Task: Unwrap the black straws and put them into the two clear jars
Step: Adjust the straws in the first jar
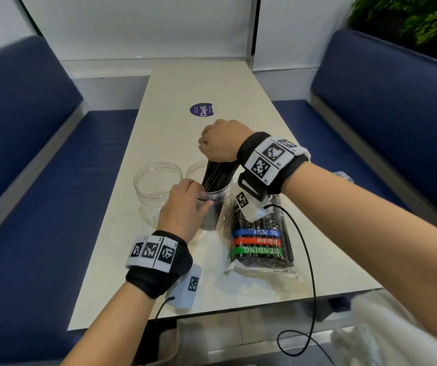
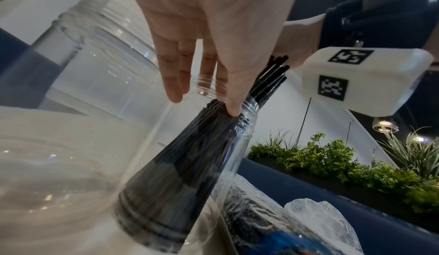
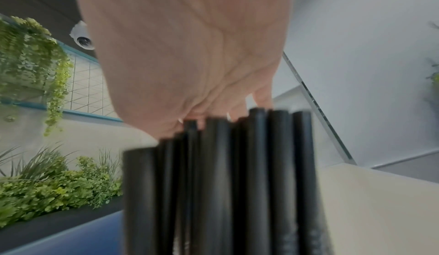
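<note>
Left hand (image 1: 183,204), nearest the camera, rests on the right jar (image 1: 213,207), fingers straight against its rim, thumb on its wall. Two clear jars stand on the bench (image 1: 212,85): the left jar (image 1: 156,188) is empty, the right jar holds one bundle of black straws (image 1: 217,175). Right hand (image 1: 220,141) grasps the bundle's top from above. One printed straw pack (image 1: 261,244) lies just right of that jar.

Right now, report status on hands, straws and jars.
Right hand grips black straws standing in right jar. Left hand steadies that jar. Left jar empty. Straw packet beside, nothing blocking.
</note>
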Demonstrator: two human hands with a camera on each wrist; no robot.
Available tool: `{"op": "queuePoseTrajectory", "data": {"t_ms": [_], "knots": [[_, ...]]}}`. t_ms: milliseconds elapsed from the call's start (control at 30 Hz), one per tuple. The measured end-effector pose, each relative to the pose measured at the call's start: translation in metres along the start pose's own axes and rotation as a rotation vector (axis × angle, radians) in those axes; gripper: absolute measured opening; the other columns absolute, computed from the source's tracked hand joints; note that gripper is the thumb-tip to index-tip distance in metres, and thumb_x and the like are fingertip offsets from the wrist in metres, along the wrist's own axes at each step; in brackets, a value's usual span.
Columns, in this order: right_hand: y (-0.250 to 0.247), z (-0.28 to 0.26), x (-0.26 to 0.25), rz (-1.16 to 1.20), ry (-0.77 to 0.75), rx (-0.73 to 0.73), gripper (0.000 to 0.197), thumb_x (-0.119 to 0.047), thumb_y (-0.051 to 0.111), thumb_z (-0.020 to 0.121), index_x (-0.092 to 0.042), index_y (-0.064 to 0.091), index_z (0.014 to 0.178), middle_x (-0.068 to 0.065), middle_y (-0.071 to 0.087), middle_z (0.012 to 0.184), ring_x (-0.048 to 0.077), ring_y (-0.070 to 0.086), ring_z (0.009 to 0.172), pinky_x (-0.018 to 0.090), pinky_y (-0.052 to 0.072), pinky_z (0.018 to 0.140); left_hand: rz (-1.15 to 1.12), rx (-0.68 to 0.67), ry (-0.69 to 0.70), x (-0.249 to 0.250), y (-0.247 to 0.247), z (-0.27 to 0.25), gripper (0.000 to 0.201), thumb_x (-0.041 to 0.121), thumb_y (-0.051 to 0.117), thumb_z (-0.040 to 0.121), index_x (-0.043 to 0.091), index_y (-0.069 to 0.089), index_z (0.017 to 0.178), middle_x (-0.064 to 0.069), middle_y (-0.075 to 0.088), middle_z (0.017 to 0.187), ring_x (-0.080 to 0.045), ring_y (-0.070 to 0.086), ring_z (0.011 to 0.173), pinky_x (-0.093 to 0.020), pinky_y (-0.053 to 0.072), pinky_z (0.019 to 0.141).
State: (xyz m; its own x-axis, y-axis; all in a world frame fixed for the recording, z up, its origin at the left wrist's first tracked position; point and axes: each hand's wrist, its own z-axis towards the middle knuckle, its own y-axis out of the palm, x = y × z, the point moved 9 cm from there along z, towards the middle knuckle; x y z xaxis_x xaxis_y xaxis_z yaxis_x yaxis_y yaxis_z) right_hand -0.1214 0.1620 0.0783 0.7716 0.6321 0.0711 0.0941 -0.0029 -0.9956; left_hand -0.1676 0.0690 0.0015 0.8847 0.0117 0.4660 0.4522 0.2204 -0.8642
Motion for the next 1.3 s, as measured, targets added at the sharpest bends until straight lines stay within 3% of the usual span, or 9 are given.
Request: {"op": "queuePoseTrajectory", "data": {"t_ms": [200, 367, 500, 667, 833, 900, 1033, 1200, 1300], "knots": [[0.011, -0.008, 0.013, 0.132, 0.056, -0.073, 0.043, -0.025, 0.024, 0.098, -0.002, 0.058, 0.111, 0.015, 0.057, 0.124, 0.029, 0.051, 0.113, 0.032, 0.038, 0.088, -0.013, 0.017, 0.0, 0.001, 0.0, -0.001, 0.03, 0.026, 0.056, 0.089, 0.008, 0.056, 0.114, -0.007, 0.051, 0.123, -0.024, 0.045, 0.113, -0.034, 0.041, 0.076], [0.01, -0.013, 0.016, 0.185, 0.085, -0.032, 0.042, -0.025, 0.022, 0.098, -0.003, 0.056, 0.112, 0.017, 0.052, 0.125, 0.032, 0.048, 0.116, 0.037, 0.036, 0.094, -0.02, 0.03, -0.003, 0.0, -0.001, 0.0, 0.03, 0.026, 0.056, 0.089, 0.008, 0.056, 0.114, -0.007, 0.051, 0.122, -0.024, 0.045, 0.113, -0.035, 0.043, 0.075], [0.015, -0.013, 0.019, 0.287, 0.108, -0.039, 0.03, -0.024, 0.022, 0.098, -0.01, 0.047, 0.088, 0.02, 0.053, 0.12, 0.032, 0.05, 0.111, 0.036, 0.037, 0.089, -0.019, 0.036, -0.004, 0.001, 0.0, 0.001, 0.031, 0.026, 0.056, 0.089, 0.009, 0.055, 0.114, -0.007, 0.052, 0.122, -0.024, 0.045, 0.112, -0.034, 0.041, 0.074], [0.012, -0.014, 0.024, 0.355, 0.125, 0.038, 0.037, -0.023, 0.022, 0.097, -0.005, 0.055, 0.098, 0.018, 0.053, 0.111, 0.031, 0.047, 0.107, 0.039, 0.037, 0.091, -0.015, 0.046, -0.005, 0.003, 0.001, 0.003, 0.03, 0.025, 0.056, 0.089, 0.008, 0.055, 0.114, -0.007, 0.052, 0.122, -0.025, 0.046, 0.112, -0.034, 0.04, 0.076], [0.008, -0.016, 0.032, 0.403, 0.165, 0.097, 0.036, -0.023, 0.024, 0.097, -0.017, 0.035, 0.063, 0.005, 0.042, 0.083, 0.024, 0.037, 0.088, 0.034, 0.032, 0.079, -0.02, 0.046, -0.005, 0.003, 0.001, 0.003, 0.031, 0.026, 0.055, 0.089, 0.009, 0.054, 0.115, -0.006, 0.051, 0.124, -0.025, 0.046, 0.114, -0.033, 0.04, 0.075], [0.0, -0.022, 0.032, 0.466, 0.166, 0.137, 0.032, -0.022, 0.025, 0.097, -0.01, 0.043, 0.074, 0.007, 0.047, 0.084, 0.027, 0.042, 0.089, 0.035, 0.035, 0.08, -0.034, 0.059, 0.008, 0.006, -0.004, -0.001, 0.033, 0.026, 0.056, 0.089, 0.011, 0.053, 0.118, -0.004, 0.05, 0.127, -0.024, 0.047, 0.114, -0.034, 0.041, 0.075], [-0.024, -0.056, 0.048, 0.635, 0.201, 0.321, 0.04, -0.024, 0.031, 0.098, -0.005, 0.044, 0.131, 0.016, 0.048, 0.136, 0.03, 0.044, 0.126, 0.037, 0.035, 0.105, -0.129, 0.183, 0.023, 0.016, -0.033, -0.018, 0.037, 0.032, 0.056, 0.088, 0.015, 0.049, 0.12, -0.001, 0.048, 0.123, -0.021, 0.052, 0.099, -0.033, 0.043, 0.07], [-0.003, -0.129, 0.082, 0.831, 0.434, 0.571, 0.036, -0.023, 0.042, 0.095, -0.007, 0.044, 0.127, 0.011, 0.051, 0.127, 0.018, 0.049, 0.11, 0.024, 0.033, 0.086, -0.302, 0.048, -0.018, 0.025, -0.021, -0.041, 0.014, 0.03, 0.055, 0.089, 0.016, 0.055, 0.093, 0.005, 0.05, 0.083, -0.015, 0.047, 0.073, -0.029, 0.039, 0.069], [0.05, -0.156, 0.074, 0.848, 0.491, 0.457, 0.033, -0.021, 0.044, 0.093, -0.007, 0.045, 0.123, 0.013, 0.052, 0.122, 0.02, 0.05, 0.104, 0.028, 0.037, 0.085, -0.326, -0.172, -0.108, 0.025, 0.023, -0.047, 0.021, 0.034, 0.049, 0.092, 0.014, 0.055, 0.099, 0.002, 0.057, 0.091, -0.016, 0.051, 0.082, -0.027, 0.037, 0.074]]}}
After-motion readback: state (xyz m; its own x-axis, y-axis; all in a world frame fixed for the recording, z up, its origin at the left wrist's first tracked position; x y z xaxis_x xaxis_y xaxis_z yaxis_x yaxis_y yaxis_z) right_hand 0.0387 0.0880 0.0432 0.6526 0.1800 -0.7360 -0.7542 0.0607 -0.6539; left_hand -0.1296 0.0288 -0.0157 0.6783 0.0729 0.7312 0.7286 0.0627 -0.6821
